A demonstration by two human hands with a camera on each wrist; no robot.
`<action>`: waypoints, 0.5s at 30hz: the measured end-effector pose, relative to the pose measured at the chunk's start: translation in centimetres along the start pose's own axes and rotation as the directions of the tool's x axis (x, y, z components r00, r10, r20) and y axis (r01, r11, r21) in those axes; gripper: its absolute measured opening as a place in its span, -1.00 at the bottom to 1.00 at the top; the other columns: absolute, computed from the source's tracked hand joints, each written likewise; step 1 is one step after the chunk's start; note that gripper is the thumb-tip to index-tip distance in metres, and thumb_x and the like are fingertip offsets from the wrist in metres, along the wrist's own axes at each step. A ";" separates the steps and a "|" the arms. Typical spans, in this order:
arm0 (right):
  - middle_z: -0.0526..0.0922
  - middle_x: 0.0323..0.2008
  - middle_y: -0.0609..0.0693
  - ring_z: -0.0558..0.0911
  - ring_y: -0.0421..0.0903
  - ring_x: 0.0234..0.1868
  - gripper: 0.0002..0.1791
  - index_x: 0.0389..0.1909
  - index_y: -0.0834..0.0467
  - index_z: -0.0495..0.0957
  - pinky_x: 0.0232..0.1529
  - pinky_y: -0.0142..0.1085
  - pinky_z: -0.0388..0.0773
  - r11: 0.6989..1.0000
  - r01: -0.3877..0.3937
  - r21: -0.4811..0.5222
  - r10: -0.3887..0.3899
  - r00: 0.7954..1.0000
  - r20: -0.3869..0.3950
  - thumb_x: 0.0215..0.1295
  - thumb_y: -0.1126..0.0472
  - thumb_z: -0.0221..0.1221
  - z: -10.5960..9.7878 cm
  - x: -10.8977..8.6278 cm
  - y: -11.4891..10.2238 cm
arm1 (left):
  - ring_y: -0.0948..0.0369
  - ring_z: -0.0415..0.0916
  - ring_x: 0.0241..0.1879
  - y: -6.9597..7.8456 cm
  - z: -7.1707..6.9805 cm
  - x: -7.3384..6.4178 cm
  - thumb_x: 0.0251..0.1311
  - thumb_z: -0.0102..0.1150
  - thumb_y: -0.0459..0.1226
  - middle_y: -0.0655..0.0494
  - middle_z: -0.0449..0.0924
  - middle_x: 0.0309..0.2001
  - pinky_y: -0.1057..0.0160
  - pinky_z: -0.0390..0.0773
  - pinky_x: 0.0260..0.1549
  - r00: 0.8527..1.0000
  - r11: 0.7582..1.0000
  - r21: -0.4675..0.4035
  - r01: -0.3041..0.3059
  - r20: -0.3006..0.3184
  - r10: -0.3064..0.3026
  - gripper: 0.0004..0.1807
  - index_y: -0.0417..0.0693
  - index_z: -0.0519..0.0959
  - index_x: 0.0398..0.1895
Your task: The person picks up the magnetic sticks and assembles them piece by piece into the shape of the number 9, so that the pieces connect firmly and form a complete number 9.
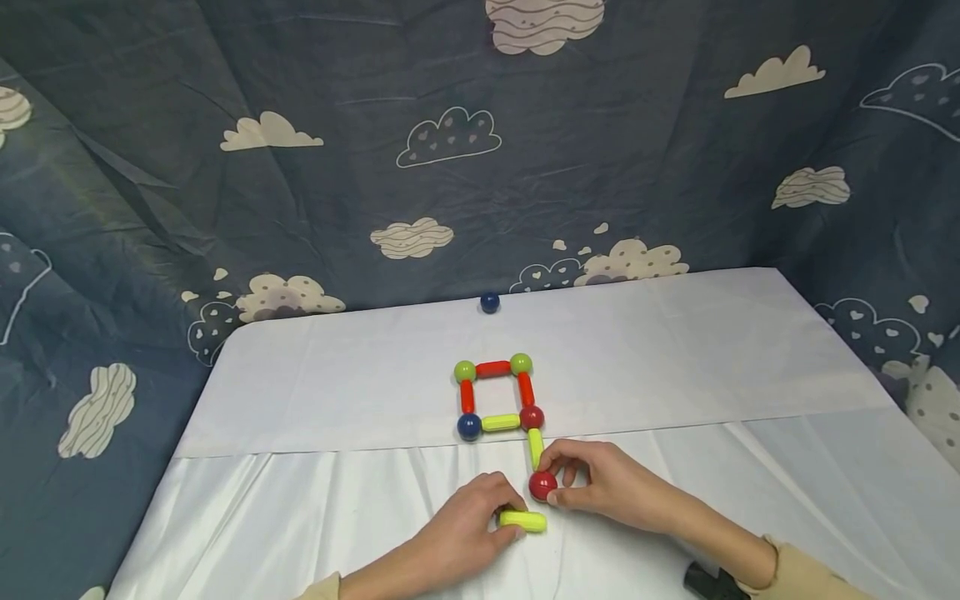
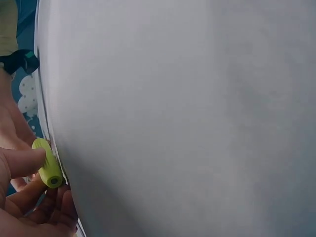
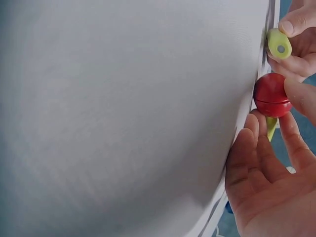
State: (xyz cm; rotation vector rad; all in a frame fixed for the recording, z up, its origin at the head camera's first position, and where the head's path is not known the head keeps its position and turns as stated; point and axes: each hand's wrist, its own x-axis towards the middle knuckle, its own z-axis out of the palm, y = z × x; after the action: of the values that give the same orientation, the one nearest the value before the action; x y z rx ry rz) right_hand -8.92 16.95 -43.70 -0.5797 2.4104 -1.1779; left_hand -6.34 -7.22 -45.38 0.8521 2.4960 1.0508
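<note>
My left hand (image 1: 474, 514) pinches a yellow-green rod (image 1: 524, 522) between thumb and fingers; its end shows a round grey spot in the right wrist view. Just right of it, my right hand (image 1: 611, 483) grips a red ball (image 1: 543, 485) with thumb and fingertips. From that ball a second yellow-green rod (image 1: 535, 448) runs up to another red ball (image 1: 532, 417), a corner of a square lying on the cloth. Two green balls, one of them at the far left corner (image 1: 465, 372), a blue ball (image 1: 469, 427), three red rods and a yellow-green rod (image 1: 501, 423) form the rest.
A loose dark blue ball (image 1: 490, 302) sits at the far edge of the white-covered table (image 1: 675, 350). Behind hangs a dark cloth (image 1: 360, 183) with cloud prints. A black object (image 1: 708, 581) is beside the right wrist.
</note>
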 end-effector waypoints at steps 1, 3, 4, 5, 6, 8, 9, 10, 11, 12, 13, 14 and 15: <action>0.60 -0.31 -0.23 0.54 -0.16 -0.28 -0.70 -0.12 -0.15 0.58 -0.32 -0.35 0.51 1.000 0.001 0.000 -0.001 1.000 -0.001 0.14 0.15 0.41 0.0 0.0 0.0 | 0.46 0.35 -0.27 -0.1 -0.1 -0.1 0.20 0.33 -0.30 0.48 0.42 -0.29 0.42 0.45 -0.21 1.000 1.000 -0.009 0.012 -0.009 -0.012 -0.90 0.07 0.65 -0.24; 0.61 -0.31 -0.23 0.54 -0.15 -0.28 -0.69 -0.12 -0.15 0.59 -0.32 -0.35 0.51 1.000 0.001 0.002 -0.001 1.000 -0.001 0.14 0.15 0.41 0.0 0.0 0.0 | 0.44 0.35 -0.29 -0.2 -0.3 -0.1 0.21 0.32 -0.31 0.46 0.42 -0.29 0.41 0.45 -0.24 0.999 0.999 -0.022 0.037 -0.026 -0.037 -0.90 0.07 0.64 -0.24; 0.60 -0.31 -0.23 0.54 -0.15 -0.28 -0.70 -0.12 -0.15 0.59 -0.32 -0.35 0.51 1.000 0.002 0.005 -0.002 1.000 -0.001 0.14 0.15 0.41 0.0 0.0 0.0 | 0.43 0.35 -0.29 -0.2 -0.5 -0.1 0.21 0.32 -0.31 0.45 0.43 -0.29 0.41 0.46 -0.24 0.998 0.999 -0.025 0.047 -0.035 -0.048 -0.89 0.07 0.64 -0.23; 0.60 -0.30 -0.23 0.54 -0.15 -0.28 -0.70 -0.12 -0.15 0.59 -0.32 -0.35 0.51 1.000 0.002 0.007 -0.002 1.000 -0.002 0.14 0.14 0.41 0.0 0.0 0.0 | 0.42 0.36 -0.30 -0.3 -0.6 -0.1 0.21 0.32 -0.32 0.43 0.43 -0.29 0.40 0.46 -0.25 0.997 0.998 -0.029 0.055 -0.044 -0.056 -0.89 0.06 0.64 -0.23; 0.60 -0.30 -0.23 0.54 -0.15 -0.28 -0.70 -0.12 -0.15 0.59 -0.32 -0.35 0.51 1.000 0.003 0.008 -0.003 1.000 -0.001 0.14 0.14 0.41 0.0 0.0 0.0 | 0.41 0.36 -0.30 -0.4 -0.8 -0.1 0.21 0.32 -0.32 0.42 0.43 -0.28 0.39 0.46 -0.25 0.996 0.997 -0.035 0.068 -0.053 -0.070 -0.88 0.06 0.64 -0.23; 0.61 -0.30 -0.24 0.54 -0.15 -0.28 -0.70 -0.12 -0.15 0.59 -0.32 -0.35 0.51 1.000 0.006 0.008 -0.006 1.000 -0.001 0.14 0.15 0.41 0.0 0.0 0.0 | 0.40 0.37 -0.30 -0.5 -1.0 0.0 0.20 0.33 -0.32 0.40 0.45 -0.29 0.38 0.46 -0.27 0.994 0.997 -0.030 0.078 -0.073 -0.080 -0.88 0.05 0.64 -0.22; 0.61 -0.29 -0.24 0.54 -0.16 -0.28 -0.69 -0.12 -0.15 0.59 -0.31 -0.35 0.51 1.000 0.008 0.008 -0.008 1.000 -0.002 0.14 0.15 0.41 0.0 -0.1 0.1 | 0.39 0.37 -0.31 -0.5 -1.1 0.1 0.20 0.33 -0.32 0.39 0.45 -0.29 0.38 0.46 -0.28 0.993 0.997 -0.026 0.079 -0.081 -0.081 -0.87 0.04 0.64 -0.22; 0.61 -0.29 -0.25 0.54 -0.16 -0.28 -0.69 -0.12 -0.15 0.59 -0.31 -0.35 0.50 1.000 0.011 0.007 -0.011 1.000 -0.002 0.14 0.15 0.41 0.0 -0.1 0.1 | 0.38 0.37 -0.31 -0.6 -1.1 0.2 0.19 0.33 -0.32 0.38 0.45 -0.29 0.38 0.46 -0.28 0.993 0.997 -0.023 0.077 -0.089 -0.079 -0.88 0.03 0.64 -0.21; 0.61 -0.29 -0.25 0.54 -0.16 -0.28 -0.69 -0.12 -0.15 0.59 -0.31 -0.35 0.50 1.000 0.016 0.005 -0.016 1.000 -0.004 0.14 0.15 0.41 0.0 -0.1 0.1 | 0.38 0.37 -0.31 -0.7 -1.2 0.3 0.20 0.32 -0.32 0.37 0.45 -0.29 0.38 0.45 -0.28 0.992 0.997 -0.021 0.075 -0.096 -0.077 -0.88 0.02 0.64 -0.21; 0.61 -0.29 -0.25 0.54 -0.17 -0.28 -0.69 -0.12 -0.15 0.59 -0.31 -0.35 0.50 1.000 0.019 0.004 -0.019 1.000 -0.005 0.14 0.15 0.41 0.0 -0.1 0.1 | 0.37 0.37 -0.31 -0.8 -1.2 0.5 0.20 0.32 -0.33 0.36 0.46 -0.28 0.37 0.45 -0.28 0.992 0.997 -0.019 0.076 -0.101 -0.078 -0.88 0.02 0.65 -0.21; 0.61 -0.28 -0.26 0.54 -0.17 -0.28 -0.70 -0.12 -0.15 0.59 -0.31 -0.35 0.50 1.000 0.022 0.002 -0.022 1.000 -0.006 0.14 0.15 0.41 0.0 -0.1 0.1 | 0.37 0.38 -0.30 -0.9 -1.2 0.6 0.20 0.32 -0.33 0.36 0.46 -0.28 0.37 0.45 -0.27 0.992 0.997 -0.017 0.075 -0.104 -0.077 -0.87 0.02 0.65 -0.20; 0.61 -0.28 -0.26 0.54 -0.17 -0.28 -0.70 -0.12 -0.16 0.59 -0.31 -0.35 0.50 1.000 0.023 0.001 -0.023 1.000 -0.006 0.15 0.15 0.41 0.0 -0.1 0.1 | 0.36 0.38 -0.30 -0.9 -1.2 0.7 0.20 0.31 -0.34 0.36 0.46 -0.27 0.37 0.46 -0.26 0.991 0.997 -0.016 0.074 -0.107 -0.075 -0.87 0.01 0.65 -0.20; 0.61 -0.28 -0.26 0.54 -0.18 -0.28 -0.70 -0.12 -0.16 0.59 -0.31 -0.35 0.50 1.000 0.025 0.000 -0.025 1.000 -0.007 0.15 0.15 0.41 0.0 -0.1 0.2 | 0.36 0.38 -0.29 -1.0 -1.2 0.8 0.21 0.31 -0.34 0.36 0.46 -0.27 0.36 0.46 -0.25 0.991 0.997 -0.015 0.073 -0.109 -0.074 -0.87 0.01 0.65 -0.20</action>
State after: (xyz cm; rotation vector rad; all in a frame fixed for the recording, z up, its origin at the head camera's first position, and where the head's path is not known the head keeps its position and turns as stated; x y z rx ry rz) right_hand -8.84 17.06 -43.84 -0.6088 2.4157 -1.1915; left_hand -7.92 -7.92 -45.34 0.7115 2.5877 1.1132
